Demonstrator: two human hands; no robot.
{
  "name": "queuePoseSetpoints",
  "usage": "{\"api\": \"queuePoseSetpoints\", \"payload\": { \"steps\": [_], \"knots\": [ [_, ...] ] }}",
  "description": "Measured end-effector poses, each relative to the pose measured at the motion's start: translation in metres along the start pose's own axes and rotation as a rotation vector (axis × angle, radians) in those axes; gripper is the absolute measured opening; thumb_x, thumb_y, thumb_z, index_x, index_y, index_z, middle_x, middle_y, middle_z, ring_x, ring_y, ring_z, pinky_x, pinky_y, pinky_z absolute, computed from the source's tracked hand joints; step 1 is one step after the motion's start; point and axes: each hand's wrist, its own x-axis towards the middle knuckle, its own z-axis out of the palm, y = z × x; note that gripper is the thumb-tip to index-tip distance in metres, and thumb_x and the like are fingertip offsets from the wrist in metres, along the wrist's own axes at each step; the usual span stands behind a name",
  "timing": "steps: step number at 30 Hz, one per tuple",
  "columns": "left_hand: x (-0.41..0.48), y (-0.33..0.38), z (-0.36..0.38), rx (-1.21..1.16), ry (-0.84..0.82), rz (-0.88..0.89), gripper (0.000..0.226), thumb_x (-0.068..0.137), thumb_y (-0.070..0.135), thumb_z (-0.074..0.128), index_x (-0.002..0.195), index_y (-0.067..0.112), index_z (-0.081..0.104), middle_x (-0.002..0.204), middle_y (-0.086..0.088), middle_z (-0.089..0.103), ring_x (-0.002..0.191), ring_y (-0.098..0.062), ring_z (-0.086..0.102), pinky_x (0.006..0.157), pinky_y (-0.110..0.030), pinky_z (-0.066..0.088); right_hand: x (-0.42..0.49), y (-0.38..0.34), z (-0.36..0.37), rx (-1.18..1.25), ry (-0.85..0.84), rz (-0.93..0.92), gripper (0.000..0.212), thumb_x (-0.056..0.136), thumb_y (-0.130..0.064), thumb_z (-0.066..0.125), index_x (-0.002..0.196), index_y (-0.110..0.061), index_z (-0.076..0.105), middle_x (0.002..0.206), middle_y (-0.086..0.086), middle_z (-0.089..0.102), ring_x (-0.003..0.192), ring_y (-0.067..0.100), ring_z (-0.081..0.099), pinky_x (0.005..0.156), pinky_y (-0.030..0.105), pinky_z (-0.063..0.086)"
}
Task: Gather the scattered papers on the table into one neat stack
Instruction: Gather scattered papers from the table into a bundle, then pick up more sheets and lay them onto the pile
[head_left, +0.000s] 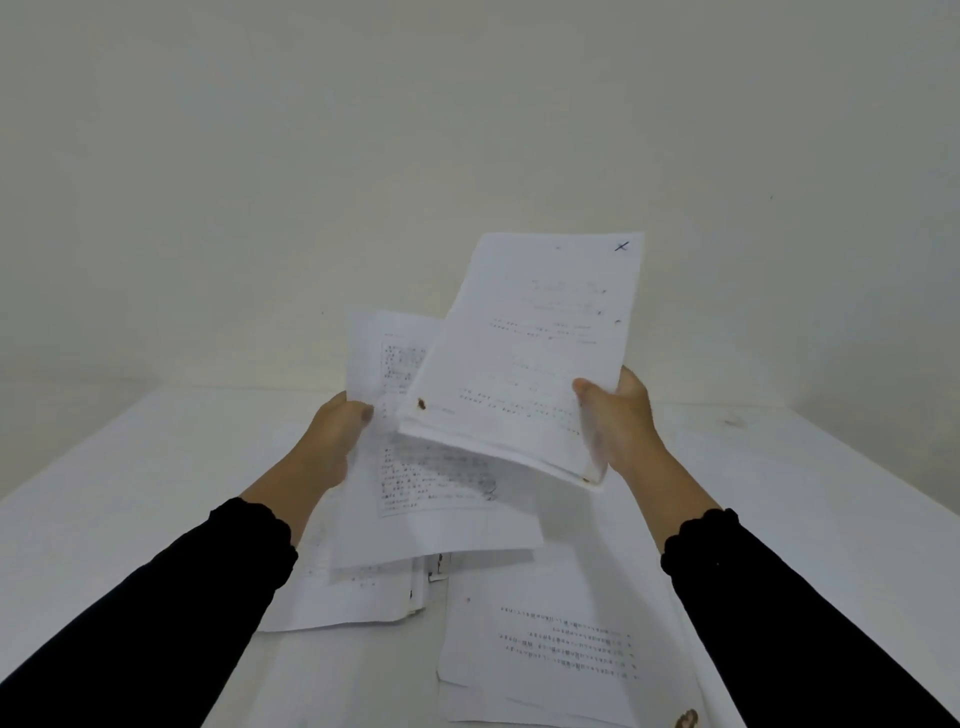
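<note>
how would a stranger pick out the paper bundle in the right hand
Over the white table, two black-sleeved arms are raised. The right hand grips the thick bundle of white printed sheets, raised highest. Only it bears a dark pen cross at its top right corner.

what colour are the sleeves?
Black, both the left sleeve and the right sleeve; head view.

I see the left hand (335, 434) pinching a single printed sheet (431, 499) by its left edge, above the white table (805, 493). The right hand (626, 415) grips a thicker paper bundle (530, 343) by its right edge, thumb on top. The bundle overlaps the sheet. On the table, a left pile (353, 597) and a right pile (561, 649) lie just beside each other.
</note>
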Motion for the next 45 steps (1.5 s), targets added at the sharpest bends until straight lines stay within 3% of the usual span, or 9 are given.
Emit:
{"api": "queuePoseSetpoints", "payload": {
  "steps": [5, 8, 13, 18, 24, 28, 32, 38, 45],
  "knots": [
    [-0.005, 0.008, 0.008, -0.191, -0.134, 0.046, 0.052, 0.093, 0.037, 0.053, 0.137, 0.012, 0.045, 0.135, -0.006, 0.056, 0.123, -0.027, 0.054, 0.104, -0.046, 0.042, -0.005, 0.011, 0.011, -0.113, -0.152, 0.085, 0.026, 0.09, -0.005, 0.059, 0.114, -0.014, 0.058, 0.113, 0.007, 0.065, 0.101, 0.025, 0.062, 0.092, 0.036, 0.05],
    [-0.01, 0.012, 0.014, -0.163, -0.195, 0.129, 0.033, 0.092, 0.021, 0.058, 0.123, 0.012, 0.052, 0.106, -0.006, 0.066, 0.094, -0.025, 0.065, 0.077, -0.039, 0.054, -0.009, 0.016, 0.018, -0.133, -0.221, 0.096, 0.033, 0.09, -0.007, 0.059, 0.122, -0.014, 0.055, 0.121, 0.006, 0.063, 0.11, 0.025, 0.06, 0.096, 0.037, 0.048],
    [-0.009, 0.014, 0.006, -0.073, -0.203, 0.235, 0.034, 0.091, 0.005, 0.052, 0.123, 0.017, 0.049, 0.108, -0.006, 0.062, 0.094, -0.027, 0.061, 0.081, -0.041, 0.053, -0.015, 0.018, 0.026, -0.104, -0.24, 0.076, 0.047, 0.09, -0.014, 0.06, 0.13, -0.019, 0.036, 0.115, -0.001, 0.056, 0.099, 0.017, 0.057, 0.079, 0.027, 0.047],
    [-0.009, 0.017, -0.006, -0.084, -0.106, 0.233, 0.028, 0.091, 0.008, 0.048, 0.119, 0.014, 0.049, 0.101, -0.004, 0.06, 0.086, -0.023, 0.06, 0.072, -0.035, 0.051, -0.019, 0.017, 0.044, -0.226, -0.276, 0.074, 0.031, 0.091, -0.013, 0.05, 0.121, -0.017, 0.042, 0.115, 0.001, 0.056, 0.099, 0.019, 0.057, 0.08, 0.029, 0.048],
    [0.0, 0.0, -0.032, 0.393, 0.161, 0.259, 0.042, 0.086, 0.011, 0.057, 0.124, 0.009, 0.042, 0.095, -0.002, 0.052, 0.078, -0.02, 0.053, 0.055, -0.024, 0.039, -0.031, 0.027, 0.072, -0.434, -0.361, 0.119, 0.034, 0.091, -0.016, 0.052, 0.123, -0.011, 0.043, 0.113, 0.004, 0.053, 0.1, 0.022, 0.054, 0.078, 0.029, 0.044],
    [0.011, -0.017, -0.052, 0.6, 0.182, 0.131, 0.04, 0.085, 0.006, 0.053, 0.125, 0.004, 0.045, 0.105, -0.012, 0.058, 0.088, -0.028, 0.052, 0.072, -0.033, 0.045, -0.038, 0.046, 0.086, -0.511, -0.419, 0.172, 0.041, 0.089, -0.017, 0.058, 0.125, -0.007, 0.044, 0.125, 0.01, 0.054, 0.11, 0.025, 0.055, 0.087, 0.032, 0.047],
    [0.016, -0.033, -0.06, 0.792, 0.187, 0.062, 0.038, 0.086, 0.003, 0.049, 0.123, -0.001, 0.044, 0.111, -0.017, 0.056, 0.089, -0.028, 0.048, 0.073, -0.036, 0.042, -0.046, 0.06, 0.095, -0.53, -0.475, 0.21, 0.04, 0.086, -0.012, 0.064, 0.122, -0.004, 0.048, 0.123, 0.013, 0.058, 0.099, 0.023, 0.058, 0.064, 0.025, 0.049],
    [0.021, -0.044, -0.066, 1.013, 0.212, -0.035, 0.037, 0.087, 0.008, 0.047, 0.123, 0.001, 0.042, 0.102, -0.011, 0.05, 0.09, -0.028, 0.046, 0.075, -0.034, 0.04, -0.051, 0.076, 0.103, -0.603, -0.52, 0.218, 0.04, 0.08, -0.009, 0.071, 0.116, -0.001, 0.055, 0.121, 0.013, 0.062, 0.109, 0.027, 0.061, 0.085, 0.034, 0.053],
    [0.018, -0.043, -0.039, 1.127, 0.294, -0.056, 0.047, 0.085, 0.014, 0.054, 0.128, 0.005, 0.038, 0.13, -0.017, 0.04, 0.122, -0.035, 0.04, 0.097, -0.042, 0.039, -0.04, 0.081, 0.088, -0.671, -0.434, 0.18, 0.049, 0.084, -0.024, 0.069, 0.125, -0.005, 0.05, 0.115, 0.009, 0.063, 0.072, 0.015, 0.06, 0.066, 0.025, 0.05]
  ]
}}
